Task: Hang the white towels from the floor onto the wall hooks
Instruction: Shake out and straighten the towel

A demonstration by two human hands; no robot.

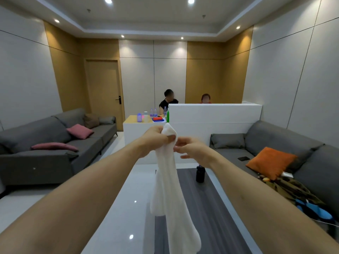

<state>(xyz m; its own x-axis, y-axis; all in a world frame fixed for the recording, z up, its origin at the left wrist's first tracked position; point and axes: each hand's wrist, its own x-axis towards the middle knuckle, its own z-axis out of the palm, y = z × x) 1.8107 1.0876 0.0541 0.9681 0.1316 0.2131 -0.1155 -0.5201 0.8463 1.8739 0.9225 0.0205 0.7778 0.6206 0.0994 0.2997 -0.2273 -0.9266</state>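
A white towel (167, 189) hangs in mid-air in front of me, over the low table. My left hand (156, 138) grips its bunched top end, with a tuft of cloth sticking up above the fist. My right hand (192, 149) is just right of the towel at the same height, and its fingertips pinch the towel's edge below the left hand. Both arms are stretched out forward. No wall hooks and no other towels are in view.
A white and dark grey low table (132, 208) lies below my arms, with a black bottle (200, 174) on it. Grey sofas stand left (55, 143) and right (275, 149). A white counter (211, 116) with two seated people is behind. A wooden door (104, 88) is back left.
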